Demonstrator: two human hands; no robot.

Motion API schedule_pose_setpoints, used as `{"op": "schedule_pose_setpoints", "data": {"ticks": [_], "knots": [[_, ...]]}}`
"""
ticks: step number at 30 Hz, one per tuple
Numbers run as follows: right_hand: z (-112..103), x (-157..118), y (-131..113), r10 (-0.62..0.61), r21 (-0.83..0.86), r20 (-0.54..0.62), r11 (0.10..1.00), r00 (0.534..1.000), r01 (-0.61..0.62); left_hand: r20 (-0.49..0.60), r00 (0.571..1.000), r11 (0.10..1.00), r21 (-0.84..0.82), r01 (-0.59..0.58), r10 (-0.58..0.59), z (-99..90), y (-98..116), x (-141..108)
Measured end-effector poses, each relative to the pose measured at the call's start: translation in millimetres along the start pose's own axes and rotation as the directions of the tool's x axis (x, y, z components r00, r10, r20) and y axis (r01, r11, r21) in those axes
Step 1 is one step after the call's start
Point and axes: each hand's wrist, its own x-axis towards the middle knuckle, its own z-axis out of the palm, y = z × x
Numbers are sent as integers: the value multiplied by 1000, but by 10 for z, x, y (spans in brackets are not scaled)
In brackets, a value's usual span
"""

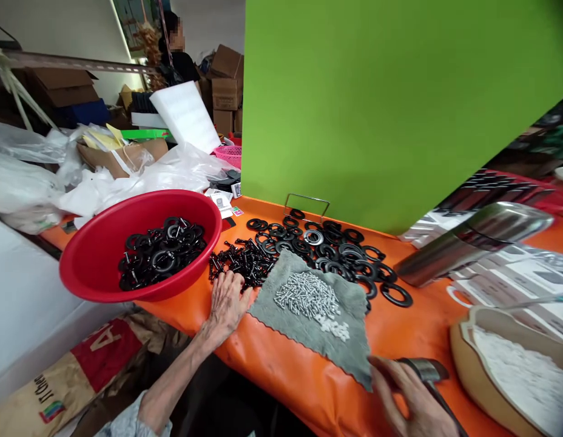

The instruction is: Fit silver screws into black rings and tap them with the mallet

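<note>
- Around the grey-green cloth, open room is mostly on its near side: a bare orange strip runs between it and the near edge of the counter.
- Left of the cloth, the small black parts lie in a heap, just beside its border.
- At the near side of this heap is the left hand, its fingers bent down to the parts; whether they pinch one, I cannot tell.
- By the near right corner of the cloth is the right hand, fingers bent, with a gap behind the tips; blur hides whether they pinch the corner.
- On the cloth are silver screws and some small white pieces.
- Beyond the cloth, black rings crowd up towards a green panel, which blocks the far side.
- Farther left of the cloth, a red basin with black pieces closes that side.
- Right of the cloth are a hammer-like tool, a metal flask and a bowl of white material.
</note>
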Motion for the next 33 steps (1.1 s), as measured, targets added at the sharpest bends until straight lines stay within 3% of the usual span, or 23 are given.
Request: {"op": "schedule_pose_setpoints", "data": {"ticks": [4, 9, 11, 14, 18, 21, 24, 27, 29, 33], "knots": [[335, 311, -318, -68, -12, 59, 998, 996, 69, 10, 1000, 1000, -18, 8, -8, 180, -102, 158], [616, 383, -404, -4, -152, 65, 988, 998, 14, 37, 999, 994, -110, -14, 18, 63, -96, 4], [656, 374, -416, 12, -189, 59, 982, 998, -1, 99, 995, 964, -266, 0, 27, -6, -48, -140], [684, 385, -439, 36, -212, 39, 977, 999, -27, 246, 969, 813, -569, 127, 20, -79, 50, -352], [676, 419, -456, 49, -195, 25, 980, 998, -43, 384, 923, 572, -757, 316, 0, -102, 152, -505], [605, 425, -481, 55, -142, 4, 988, 998, -54, 437, 900, 370, -837, 403, 8, -111, 194, -540], [474, 413, -567, 73, -53, -26, 996, 997, -74, 471, 882, 234, -859, 455, 16, -140, 227, -569], [342, 390, -705, 135, 156, 6, 979, 991, -134, 521, 851, 94, -852, 515, 56, -166, 264, -612], [292, 367, -795, 231, 366, 104, 896, 967, -253, 559, 824, 11, -828, 561, 88, -174, 290, -640], [274, 330, -931, 409, 615, 298, 609, 863, -501, 619, 775, -102, -769, 631, 130, -174, 330, -676]]}}
